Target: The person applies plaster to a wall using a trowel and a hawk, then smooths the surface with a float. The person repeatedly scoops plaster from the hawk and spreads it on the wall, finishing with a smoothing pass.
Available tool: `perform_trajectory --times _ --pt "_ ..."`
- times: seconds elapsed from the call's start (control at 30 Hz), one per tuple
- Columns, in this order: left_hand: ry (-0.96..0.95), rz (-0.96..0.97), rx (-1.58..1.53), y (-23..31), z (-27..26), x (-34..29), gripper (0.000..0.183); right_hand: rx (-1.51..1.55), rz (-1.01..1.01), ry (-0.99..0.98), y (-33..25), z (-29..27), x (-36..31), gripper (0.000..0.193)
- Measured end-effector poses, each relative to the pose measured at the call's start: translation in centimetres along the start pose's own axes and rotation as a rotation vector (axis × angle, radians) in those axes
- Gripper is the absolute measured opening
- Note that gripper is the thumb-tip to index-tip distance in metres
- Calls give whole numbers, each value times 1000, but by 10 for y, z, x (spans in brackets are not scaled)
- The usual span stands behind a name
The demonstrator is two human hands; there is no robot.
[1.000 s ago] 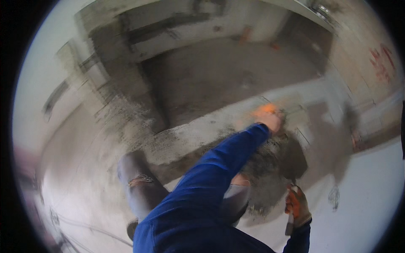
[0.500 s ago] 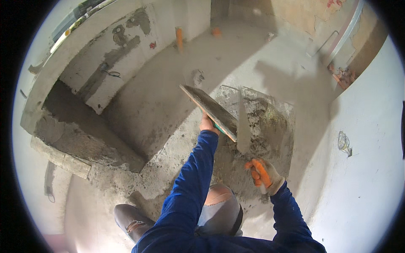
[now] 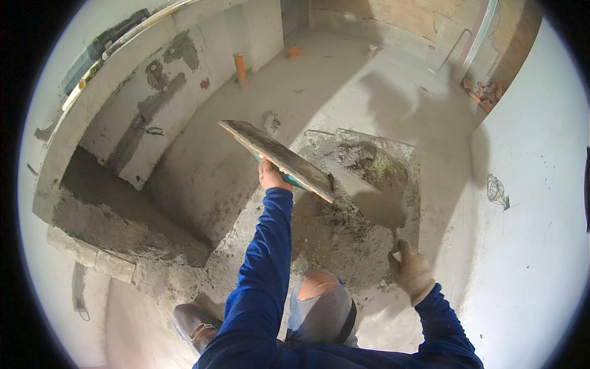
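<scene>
We log: one rectangular hawk (image 3: 275,154), tilted, gripped from beneath by our bare left hand (image 3: 271,176). One trowel (image 3: 376,203), gloved right hand (image 3: 412,272) curled around its handle, blade slanting over mortar (image 3: 353,243), far end near the hawk's lower edge. One mixing board (image 3: 401,146); floor (image 3: 447,190) runs between its right edge and the white wall (image 3: 541,178).

text: none readable | labels: none readable | numbers: none readable | signs: none readable
</scene>
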State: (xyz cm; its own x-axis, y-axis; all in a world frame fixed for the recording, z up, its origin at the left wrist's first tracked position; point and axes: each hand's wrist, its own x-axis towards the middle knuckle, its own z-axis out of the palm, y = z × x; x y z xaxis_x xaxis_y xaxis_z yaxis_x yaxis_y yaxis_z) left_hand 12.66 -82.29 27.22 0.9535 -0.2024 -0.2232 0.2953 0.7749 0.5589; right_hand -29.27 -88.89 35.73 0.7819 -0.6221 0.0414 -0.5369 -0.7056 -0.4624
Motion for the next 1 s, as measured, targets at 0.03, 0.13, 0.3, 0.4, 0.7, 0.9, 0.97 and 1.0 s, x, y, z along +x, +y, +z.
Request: perform_trajectory --times 0.03,0.13,0.3,0.4,0.7,0.9,0.97,1.0 --pt "-11 30 23 -1 1 -3 39 -114 -50 17 -2 10 0 33" --pt "-34 3 7 1 7 -6 33 -293 71 -153 11 38 16 40" --pt "-142 -74 -70 25 15 -24 29 -290 271 -418 44 81 47 39" --pt "-368 105 512 93 8 -31 29 -251 338 -491 56 96 36 39" --pt "-910 380 1950 307 -31 -127 46 1053 797 -647 156 178 49 29" --pt "58 418 2259 480 -120 -315 46 775 676 -917 158 262 174 36" --pt "563 310 2142 505 -133 -406 44 695 723 -982 146 254 187 35" --pt "780 261 2035 507 -136 -457 42 677 809 -996 139 251 188 38"
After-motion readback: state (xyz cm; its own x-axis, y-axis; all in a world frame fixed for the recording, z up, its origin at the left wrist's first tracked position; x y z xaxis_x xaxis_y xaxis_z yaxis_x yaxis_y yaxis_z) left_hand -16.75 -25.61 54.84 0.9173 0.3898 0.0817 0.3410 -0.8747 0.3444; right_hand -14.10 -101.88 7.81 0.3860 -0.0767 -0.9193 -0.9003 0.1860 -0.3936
